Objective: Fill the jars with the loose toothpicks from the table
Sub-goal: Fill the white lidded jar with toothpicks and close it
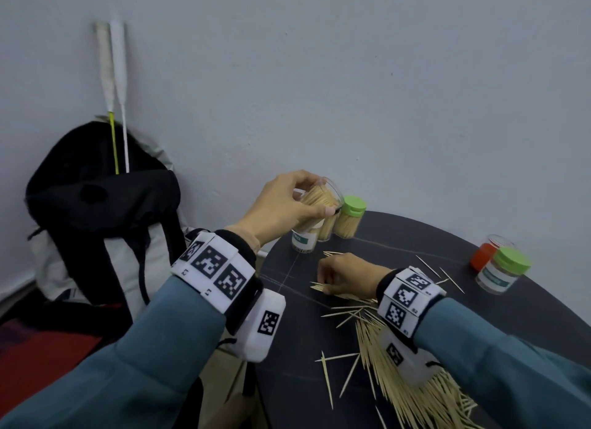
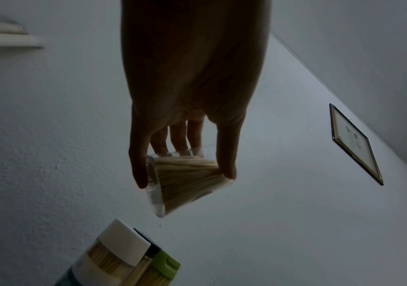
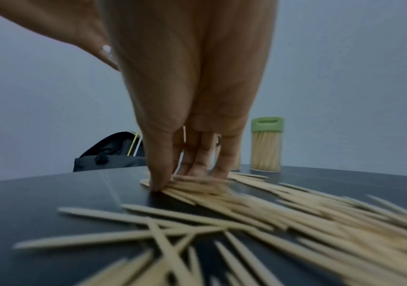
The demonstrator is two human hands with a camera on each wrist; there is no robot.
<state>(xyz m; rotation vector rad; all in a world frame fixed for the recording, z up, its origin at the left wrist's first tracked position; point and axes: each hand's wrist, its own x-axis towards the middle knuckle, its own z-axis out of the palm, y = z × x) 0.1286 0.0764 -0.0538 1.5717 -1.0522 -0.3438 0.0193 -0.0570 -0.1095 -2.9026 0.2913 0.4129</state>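
My left hand [image 1: 287,204] holds a clear open jar [image 1: 323,198] packed with toothpicks, tilted, in the air above the table's far left. In the left wrist view the fingers [image 2: 138,170] and thumb grip that jar [image 2: 185,180] by its sides. My right hand [image 1: 342,275] is down on the dark table [image 1: 287,332], thumb and fingers closing on a small bundle of toothpicks [image 3: 192,183]. A large heap of loose toothpicks [image 1: 409,380] lies under and behind the right wrist. More single toothpicks [image 1: 339,364] are scattered around.
Filled jars stand at the table's far left: one with a green lid [image 1: 350,217], a labelled one [image 1: 303,240] below my left hand. At the right edge stand a green-lidded labelled jar [image 1: 502,272] and an orange-lidded one [image 1: 484,252]. A black backpack [image 1: 96,211] leans against the wall.
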